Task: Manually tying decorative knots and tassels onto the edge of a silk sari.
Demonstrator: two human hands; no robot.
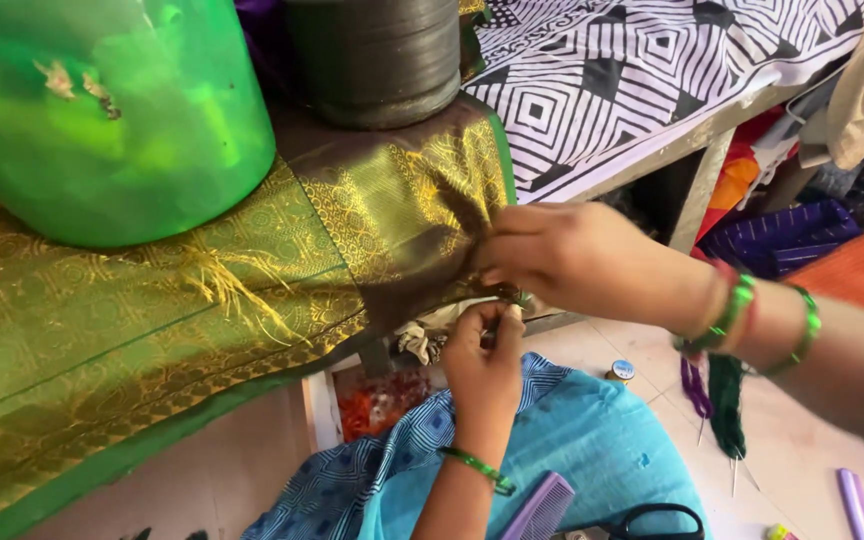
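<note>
My left hand [484,352] comes up from below with its fingers pinched shut on a few loose threads at the corner of the gold and brown cloth [252,290], right where that corner hangs off the table edge. My right hand [562,258] reaches in from the side, fingers curled close and gripping the same dark fringe [467,215] just above the left one, so the two hands nearly touch. The cloth lies spread over the table, held down by a green tub [112,120] and a dark round drum [372,60] beside it. A patch of yellow threads [237,285] further along the border lies loose and tangled, and I judge that stretch is not yet worked; only this corner is in hand, and I cannot tell how much of it is finished. A bundle of green and purple thread [717,400] hangs from my right wrist. On my lap lie a purple comb [542,505] and black scissors [657,520], both untouched.
</note>
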